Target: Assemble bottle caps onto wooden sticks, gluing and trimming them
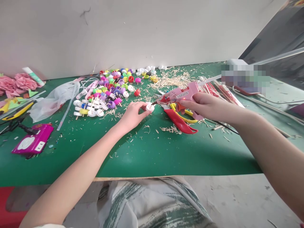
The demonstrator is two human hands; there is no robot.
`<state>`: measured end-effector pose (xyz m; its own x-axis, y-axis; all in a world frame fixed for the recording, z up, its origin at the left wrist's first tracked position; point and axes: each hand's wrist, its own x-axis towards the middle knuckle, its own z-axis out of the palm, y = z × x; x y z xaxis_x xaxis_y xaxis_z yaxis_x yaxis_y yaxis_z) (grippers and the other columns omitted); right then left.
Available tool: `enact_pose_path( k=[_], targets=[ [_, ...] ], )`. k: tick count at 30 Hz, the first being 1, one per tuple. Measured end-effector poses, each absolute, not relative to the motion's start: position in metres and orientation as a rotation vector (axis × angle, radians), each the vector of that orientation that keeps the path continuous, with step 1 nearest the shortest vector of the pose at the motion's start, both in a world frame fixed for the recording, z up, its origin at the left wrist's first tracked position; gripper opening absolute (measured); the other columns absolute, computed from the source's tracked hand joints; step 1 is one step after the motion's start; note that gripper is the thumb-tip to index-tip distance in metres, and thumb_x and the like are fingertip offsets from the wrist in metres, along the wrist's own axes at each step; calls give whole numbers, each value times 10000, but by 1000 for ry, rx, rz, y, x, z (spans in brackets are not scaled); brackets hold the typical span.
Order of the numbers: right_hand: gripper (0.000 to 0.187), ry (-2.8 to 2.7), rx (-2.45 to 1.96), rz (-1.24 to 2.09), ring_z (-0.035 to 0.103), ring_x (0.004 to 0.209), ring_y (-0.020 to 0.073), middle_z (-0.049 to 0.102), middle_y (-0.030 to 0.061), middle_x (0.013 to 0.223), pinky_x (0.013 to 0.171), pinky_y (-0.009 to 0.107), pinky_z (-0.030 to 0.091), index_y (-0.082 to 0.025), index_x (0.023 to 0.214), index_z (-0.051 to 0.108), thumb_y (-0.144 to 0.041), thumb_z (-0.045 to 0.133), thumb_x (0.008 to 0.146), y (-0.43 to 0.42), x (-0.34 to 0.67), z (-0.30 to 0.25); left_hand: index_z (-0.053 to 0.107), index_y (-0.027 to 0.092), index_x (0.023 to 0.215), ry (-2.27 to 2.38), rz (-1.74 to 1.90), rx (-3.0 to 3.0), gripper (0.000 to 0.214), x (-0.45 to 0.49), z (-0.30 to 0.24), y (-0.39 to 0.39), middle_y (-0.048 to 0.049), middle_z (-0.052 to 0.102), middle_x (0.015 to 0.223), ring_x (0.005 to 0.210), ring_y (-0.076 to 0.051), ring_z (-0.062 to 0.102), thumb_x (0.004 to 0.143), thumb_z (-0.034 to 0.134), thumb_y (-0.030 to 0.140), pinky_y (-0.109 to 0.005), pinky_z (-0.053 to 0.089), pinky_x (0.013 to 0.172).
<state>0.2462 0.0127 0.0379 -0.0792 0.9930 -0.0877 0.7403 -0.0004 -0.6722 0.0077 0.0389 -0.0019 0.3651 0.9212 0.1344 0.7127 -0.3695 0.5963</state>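
My left hand [134,114] pinches a small white bottle cap [150,107] just above the green table [152,152]. My right hand [206,106] is wrapped round the handle of a pink glue gun [180,94]. A clear glue stick pokes out of the gun's back. Its nozzle points left and almost touches the white cap. Under the gun lie a red-handled tool [179,123] and yellow-handled pliers [187,115].
A heap of coloured bottle caps [114,87], some on short sticks, lies behind my left hand. Wood shavings [171,79] are scattered at the back. A magenta device [34,141], a clear plastic bag [53,101] and pink paper flowers [16,83] sit at left. Cables [261,103] run at right.
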Motion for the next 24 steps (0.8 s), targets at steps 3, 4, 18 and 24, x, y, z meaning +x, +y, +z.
enact_pose_path(
  k=[3, 4, 18, 24],
  targets=[
    [509, -1852, -1838, 854, 378, 496, 85, 427, -32, 547, 483, 277, 313, -221, 630, 407, -695, 494, 791, 12, 245, 39, 650, 207, 1037, 1431, 625, 2181, 209, 7, -1, 38, -26, 671, 1119, 983, -192, 545, 872, 602, 326, -344, 427, 886],
    [529, -1861, -1819, 856, 366, 496, 86, 418, -34, 544, 484, 280, 307, -223, 632, 404, -726, 479, 775, 12, 245, 39, 650, 206, 1035, 1432, 623, 2178, 210, 7, -1, 38, -27, 670, 1119, 991, -195, 539, 872, 601, 330, -340, 431, 876],
    [651, -1981, -1832, 806, 331, 514, 94, 342, -42, 575, 495, 289, 301, -233, 636, 324, -879, 388, 674, 14, 251, 34, 650, 211, 1040, 1382, 668, 2170, 237, 5, -5, 38, -37, 664, 1121, 1025, -210, 522, 885, 571, 372, -337, 433, 841],
    [635, -1970, -1855, 823, 391, 542, 110, 423, -20, 597, 513, 295, 326, -230, 663, 376, -865, 380, 688, 13, 250, 36, 656, 216, 1051, 1381, 677, 2183, 241, 4, -6, 39, -34, 663, 1147, 1031, -209, 516, 880, 577, 366, -343, 432, 853]
  ],
)
